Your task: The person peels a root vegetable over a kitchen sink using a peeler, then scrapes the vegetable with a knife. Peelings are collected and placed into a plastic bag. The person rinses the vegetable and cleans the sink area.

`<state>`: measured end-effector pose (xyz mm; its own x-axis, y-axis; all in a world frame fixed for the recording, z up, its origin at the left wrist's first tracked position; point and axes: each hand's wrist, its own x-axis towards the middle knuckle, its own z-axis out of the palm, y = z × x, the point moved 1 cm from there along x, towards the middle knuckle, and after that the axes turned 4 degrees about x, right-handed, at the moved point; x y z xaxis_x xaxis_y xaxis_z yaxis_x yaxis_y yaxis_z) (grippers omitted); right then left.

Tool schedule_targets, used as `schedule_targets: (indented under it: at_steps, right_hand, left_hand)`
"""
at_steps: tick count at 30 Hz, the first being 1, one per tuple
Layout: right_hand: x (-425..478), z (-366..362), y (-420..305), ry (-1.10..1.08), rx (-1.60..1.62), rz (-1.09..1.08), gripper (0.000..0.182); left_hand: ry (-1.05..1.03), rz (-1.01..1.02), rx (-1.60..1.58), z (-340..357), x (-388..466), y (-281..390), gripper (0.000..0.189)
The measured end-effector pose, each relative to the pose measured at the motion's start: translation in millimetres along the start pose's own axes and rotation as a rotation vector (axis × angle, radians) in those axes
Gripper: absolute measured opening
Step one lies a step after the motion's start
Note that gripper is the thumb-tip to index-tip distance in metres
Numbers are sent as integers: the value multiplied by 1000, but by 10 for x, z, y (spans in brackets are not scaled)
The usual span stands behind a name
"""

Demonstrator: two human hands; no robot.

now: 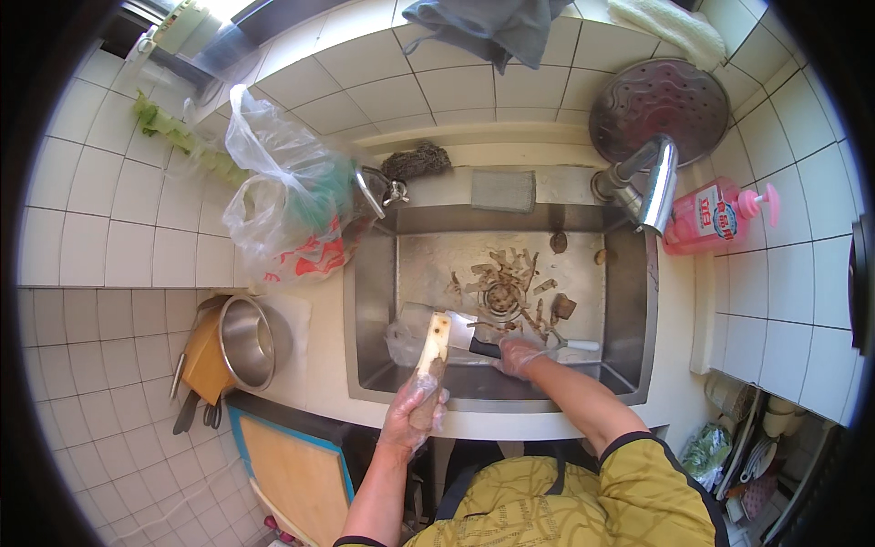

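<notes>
My left hand (412, 409), in a clear plastic glove, grips the brown lower part of a long root vegetable (435, 345), perhaps a yam. Its upper part is peeled pale, with dark spots near the end. A black-handled knife (484, 347) is in my gloved right hand (521, 357), its blade beside the peeled end; contact between them is unclear. Below both lies a stainless steel sink (372, 273). Brown peelings (506, 267) lie around and over the drain. A white-handled peeler (582, 345) rests by my right wrist, partly hidden. Near it sits a brown chunk (563, 306).
A chrome faucet (657, 181) overhangs the sink's right rear corner, beside a pink soap bottle (711, 213). Plastic bags (287, 198) stand at the left. A steel bowl (247, 342) sits on the left counter. Behind the sink are a grey sponge cloth (504, 191) and a scouring pad (415, 161).
</notes>
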<state>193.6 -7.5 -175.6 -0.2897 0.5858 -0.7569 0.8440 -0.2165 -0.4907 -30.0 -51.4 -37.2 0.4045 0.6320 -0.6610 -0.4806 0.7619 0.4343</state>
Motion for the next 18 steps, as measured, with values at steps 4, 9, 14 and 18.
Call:
schedule_targets:
  at_steps: [4, 9, 14, 18]
  right_hand:
    - [78, -64, 68, -50, 47, -136, 58]
    - [-548, -214, 274, -410, 725, 172, 51]
    - [-724, -389, 177, -133, 772, -23, 46]
    - [-777, -528, -157, 376, 483, -166, 41]
  left_hand:
    - [-19, 58, 37, 55, -40, 20, 55]
    - [-2, 194, 63, 92, -193, 61, 56]
    - [39, 242, 144, 152, -371, 132, 62]
    - [126, 293, 182, 164, -292, 113, 58]
